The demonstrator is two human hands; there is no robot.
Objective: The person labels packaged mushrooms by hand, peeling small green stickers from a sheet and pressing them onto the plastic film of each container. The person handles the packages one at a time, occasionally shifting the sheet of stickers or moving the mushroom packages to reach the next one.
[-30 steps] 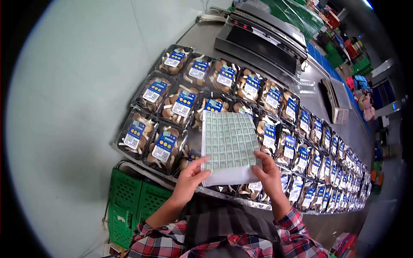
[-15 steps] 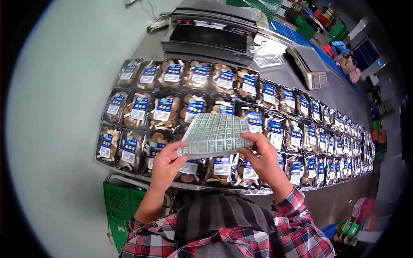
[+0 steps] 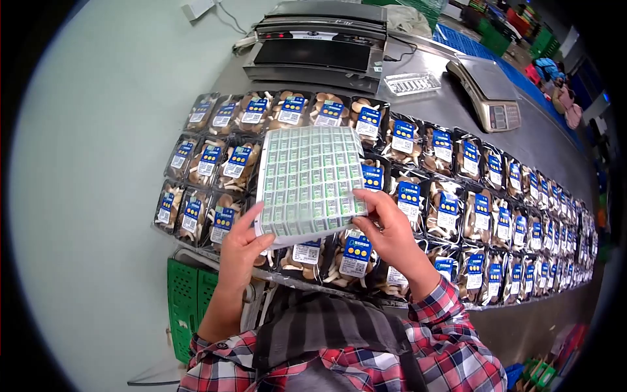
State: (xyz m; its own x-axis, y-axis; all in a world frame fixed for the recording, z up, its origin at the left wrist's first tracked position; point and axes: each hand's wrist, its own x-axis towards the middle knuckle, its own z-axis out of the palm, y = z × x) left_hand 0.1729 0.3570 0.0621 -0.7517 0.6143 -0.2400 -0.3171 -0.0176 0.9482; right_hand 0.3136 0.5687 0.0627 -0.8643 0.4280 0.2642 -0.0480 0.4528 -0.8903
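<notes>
A sheet of small green-and-white stickers (image 3: 312,176) is held above the packs, its printed face turned up toward me. My left hand (image 3: 240,251) pinches its lower left corner. My right hand (image 3: 390,235) grips the lower right corner, thumb below and fingers on top. Beneath it lie rows of wrapped mushroom packs (image 3: 403,140), each with a blue and white label; the sheet hides several of them. One mushroom pack (image 3: 356,253) shows just under the sheet's lower edge, near my right hand.
A wrapping machine (image 3: 313,55) stands at the back of the metal table (image 3: 418,60). To its right are a clear plastic tray (image 3: 413,83) and a weighing scale (image 3: 486,98). A green crate (image 3: 183,300) is at the lower left. People (image 3: 558,88) are far off at the upper right.
The sticker sheet has tipped up, so more of its printed face shows and its far edge reaches higher in view. Both hands keep their hold. The camera view has shifted slightly.
</notes>
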